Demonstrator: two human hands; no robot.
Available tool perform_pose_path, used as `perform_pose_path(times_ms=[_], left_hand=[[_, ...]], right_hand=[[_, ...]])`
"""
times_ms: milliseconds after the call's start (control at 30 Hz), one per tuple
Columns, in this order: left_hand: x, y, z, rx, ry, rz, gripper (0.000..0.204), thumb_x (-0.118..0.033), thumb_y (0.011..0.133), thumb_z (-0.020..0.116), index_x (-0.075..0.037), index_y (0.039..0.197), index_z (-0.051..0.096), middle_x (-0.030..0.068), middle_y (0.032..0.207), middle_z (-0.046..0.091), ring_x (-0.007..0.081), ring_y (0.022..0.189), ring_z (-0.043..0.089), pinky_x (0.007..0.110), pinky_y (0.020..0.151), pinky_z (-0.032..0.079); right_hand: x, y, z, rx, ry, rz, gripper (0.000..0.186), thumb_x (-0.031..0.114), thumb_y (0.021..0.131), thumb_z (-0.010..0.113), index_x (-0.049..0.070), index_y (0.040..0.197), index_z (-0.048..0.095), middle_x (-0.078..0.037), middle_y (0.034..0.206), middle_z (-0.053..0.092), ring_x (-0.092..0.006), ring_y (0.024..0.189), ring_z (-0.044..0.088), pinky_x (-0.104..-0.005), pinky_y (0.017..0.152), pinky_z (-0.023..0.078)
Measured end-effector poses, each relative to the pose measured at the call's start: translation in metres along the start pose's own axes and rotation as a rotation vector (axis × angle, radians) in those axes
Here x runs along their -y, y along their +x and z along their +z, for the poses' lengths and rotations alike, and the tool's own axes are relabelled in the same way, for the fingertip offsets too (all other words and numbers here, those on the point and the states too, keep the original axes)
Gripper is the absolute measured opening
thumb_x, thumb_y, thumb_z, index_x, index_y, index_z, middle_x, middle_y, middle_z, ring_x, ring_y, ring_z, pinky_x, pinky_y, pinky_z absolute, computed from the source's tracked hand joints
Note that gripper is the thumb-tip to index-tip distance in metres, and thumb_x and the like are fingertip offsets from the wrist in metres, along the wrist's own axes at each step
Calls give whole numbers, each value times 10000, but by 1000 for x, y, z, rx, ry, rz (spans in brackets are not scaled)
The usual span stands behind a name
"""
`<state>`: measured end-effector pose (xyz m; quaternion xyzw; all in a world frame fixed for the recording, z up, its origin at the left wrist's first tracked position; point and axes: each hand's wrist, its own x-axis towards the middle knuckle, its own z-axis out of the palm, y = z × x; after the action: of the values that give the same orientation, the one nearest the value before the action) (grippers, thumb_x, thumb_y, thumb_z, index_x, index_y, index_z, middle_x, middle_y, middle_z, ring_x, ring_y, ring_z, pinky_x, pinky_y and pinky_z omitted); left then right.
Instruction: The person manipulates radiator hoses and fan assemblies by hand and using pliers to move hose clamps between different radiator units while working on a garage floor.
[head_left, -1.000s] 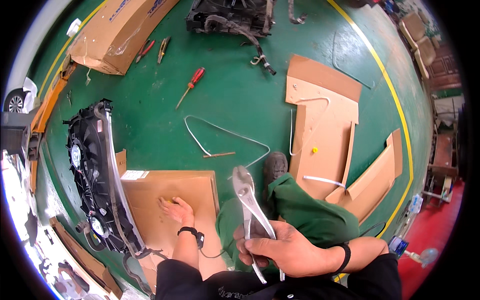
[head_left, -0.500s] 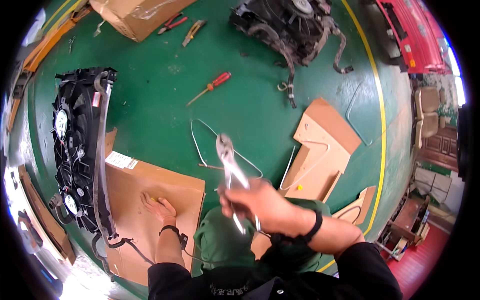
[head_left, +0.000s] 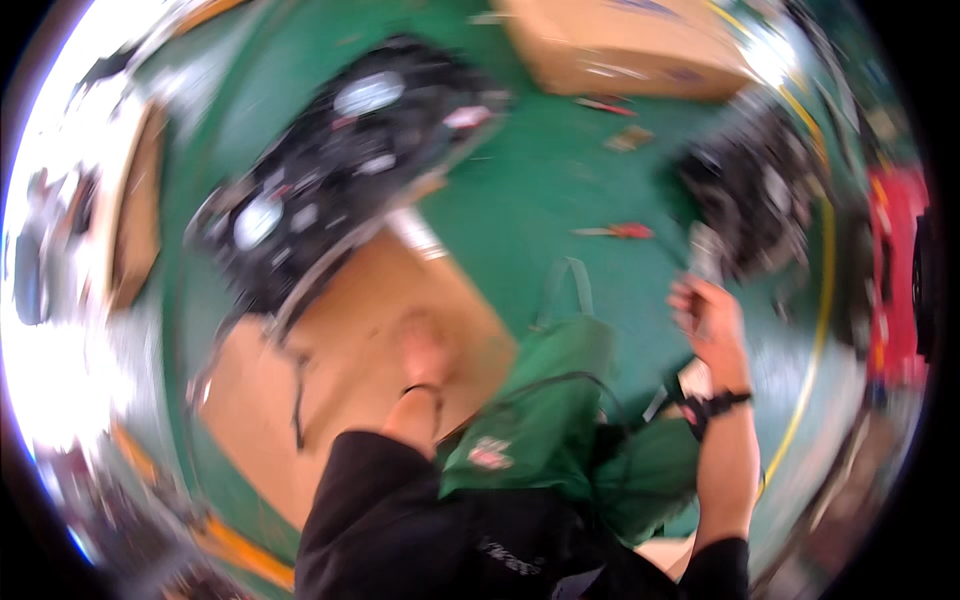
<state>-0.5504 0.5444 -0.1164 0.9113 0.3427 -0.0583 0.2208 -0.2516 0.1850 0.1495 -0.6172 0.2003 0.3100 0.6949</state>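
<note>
My left hand (head_left: 425,345) rests flat on a large flat cardboard box (head_left: 350,390); its fingers are blurred and wrap round nothing. Out to the right, above the floor, my right hand (head_left: 715,325) is closed on a pair of silver pliers (head_left: 705,252), with the jaws pointing away from me. Beyond my left hand, a black radiator fan assembly (head_left: 340,150) with two fans lies along the cardboard's far left edge. A red-handled screwdriver (head_left: 625,231) lies on the green floor ahead of the pliers.
A big cardboard box (head_left: 630,50) stands at the back. Red-handled pliers (head_left: 605,104) and a blurred yellowish tool (head_left: 629,138) lie before it. Another dark machine part with hoses (head_left: 750,190) sits to the right. A bent thin tube (head_left: 570,285) lies beyond my green-clad knees (head_left: 540,410).
My view has swung to the left, blurring the scene. My right hand has carried the pliers from in front of my lap outward to the right. My left hand stays on the cardboard.
</note>
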Motion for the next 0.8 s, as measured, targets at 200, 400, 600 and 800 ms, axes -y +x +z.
perform_pose_path(times_ms=[200, 400, 600, 800], left_hand=[[2, -21, -17, -54, -39, -53, 707, -283, 867, 541, 6, 1493, 382, 184, 1608, 280, 368, 1507, 220, 542, 1227, 188], [3, -24, -9, -128, -132, -14, 721, -277, 856, 551, -9, 1503, 378, 181, 1615, 277, 361, 1521, 206, 529, 1238, 186], [3, -18, -17, -51, -82, -42, 729, -293, 864, 551, -13, 1512, 372, 174, 1633, 252, 350, 1528, 199, 517, 1248, 174], [-8, -3, -20, 64, -23, -9, 730, -399, 921, 541, 14, 1506, 400, 239, 1569, 383, 395, 1484, 302, 519, 1250, 179]], right_hand=[[43, -30, 12, -2, 124, -20, 230, 148, 977, 604, -2, 1152, 606, -35, 949, 634, -139, 822, 609, -274, 611, 451], [94, -33, 12, 157, 269, -40, 326, 103, 1017, 529, -59, 1300, 520, -72, 1068, 630, -164, 929, 623, -283, 648, 462], [134, -73, 61, 267, 141, -127, 386, 117, 1038, 499, -70, 1375, 479, -84, 1091, 632, -170, 944, 632, -289, 654, 488], [180, -101, 58, 4, -281, -367, 395, 267, 1007, 585, -52, 1239, 602, -29, 858, 607, -79, 693, 549, -216, 559, 428]])
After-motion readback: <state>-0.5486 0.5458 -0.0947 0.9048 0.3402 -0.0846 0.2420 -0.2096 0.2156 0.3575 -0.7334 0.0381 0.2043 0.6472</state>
